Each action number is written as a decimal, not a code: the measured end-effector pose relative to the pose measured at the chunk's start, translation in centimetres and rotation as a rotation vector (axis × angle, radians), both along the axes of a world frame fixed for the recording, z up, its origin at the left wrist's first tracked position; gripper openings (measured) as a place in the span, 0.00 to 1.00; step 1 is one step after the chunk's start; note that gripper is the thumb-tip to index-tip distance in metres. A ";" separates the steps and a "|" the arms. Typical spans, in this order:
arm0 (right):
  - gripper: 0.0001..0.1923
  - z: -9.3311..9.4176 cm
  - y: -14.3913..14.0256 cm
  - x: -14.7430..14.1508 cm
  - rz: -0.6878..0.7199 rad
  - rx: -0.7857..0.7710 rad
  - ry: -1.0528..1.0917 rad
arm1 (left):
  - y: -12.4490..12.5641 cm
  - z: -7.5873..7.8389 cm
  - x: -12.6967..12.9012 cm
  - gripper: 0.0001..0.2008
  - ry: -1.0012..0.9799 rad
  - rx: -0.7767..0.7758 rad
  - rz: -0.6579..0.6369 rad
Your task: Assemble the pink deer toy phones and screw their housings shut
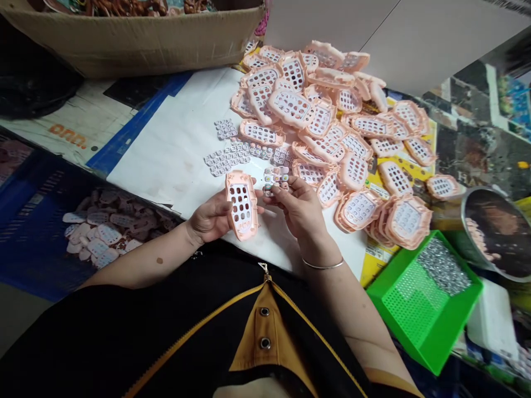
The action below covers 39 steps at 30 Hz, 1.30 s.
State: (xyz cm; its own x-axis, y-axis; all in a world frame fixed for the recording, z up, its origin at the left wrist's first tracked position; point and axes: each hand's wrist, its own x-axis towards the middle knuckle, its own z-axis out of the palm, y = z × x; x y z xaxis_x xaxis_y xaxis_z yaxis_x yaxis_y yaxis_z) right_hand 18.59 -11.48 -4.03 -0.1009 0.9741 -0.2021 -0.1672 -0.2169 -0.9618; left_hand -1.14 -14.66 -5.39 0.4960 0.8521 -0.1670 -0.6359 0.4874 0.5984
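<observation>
Inside green basket (pixel 446 334), probably screws (pixel 443 265).

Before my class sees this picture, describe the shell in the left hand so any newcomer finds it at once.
Start at the big white sheet. Over its near part, the left hand holds a peach shell with rows of holes. Unlike the heaped shells, it is gripped in a hand.

A pale panel (pixel 323 22) with a slanting dark seam stands at one o'clock, beyond the white-covered bench (pixel 174 132); dim grey floor (pixel 14 323) shows at eight o'clock, light soft.
</observation>
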 end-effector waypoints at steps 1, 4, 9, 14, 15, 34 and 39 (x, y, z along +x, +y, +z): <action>0.22 -0.1 -0.1 -0.1 -0.014 0.034 -0.007 | 0.0 0.0 0.0 0.38 0.002 -0.003 0.009; 0.14 -0.2 -0.6 -0.2 -0.085 0.226 -0.124 | -0.1 0.0 0.2 0.35 0.000 -0.011 0.037; 0.07 1.1 -2.5 -0.6 -0.082 0.743 -0.791 | 0.0 0.0 0.6 0.36 0.053 0.006 0.028; 0.14 1.7 -4.6 -1.1 0.126 1.111 -1.238 | 0.0 0.5 0.7 0.36 0.091 -0.012 0.040; 0.15 1.7 -4.8 -1.1 0.174 1.136 -1.263 | 0.0 0.5 0.7 0.36 0.086 -0.012 0.041; 0.36 0.2 -6.4 -1.4 0.443 1.117 -1.224 | 0.2 0.7 -0.2 0.43 0.199 0.000 -0.091; 0.33 0.0 -6.4 -2.2 0.361 1.101 -1.185 | 0.4 0.9 -0.2 0.37 0.217 0.061 -0.136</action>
State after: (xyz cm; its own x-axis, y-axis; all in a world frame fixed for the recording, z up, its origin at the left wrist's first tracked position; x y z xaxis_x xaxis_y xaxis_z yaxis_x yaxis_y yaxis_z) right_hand 16.42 -17.88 -4.04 -0.6419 0.6548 0.3990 0.6271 0.7477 -0.2184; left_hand -1.35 -14.22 -4.53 0.5649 0.7917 -0.2326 -0.4205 0.5188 0.7444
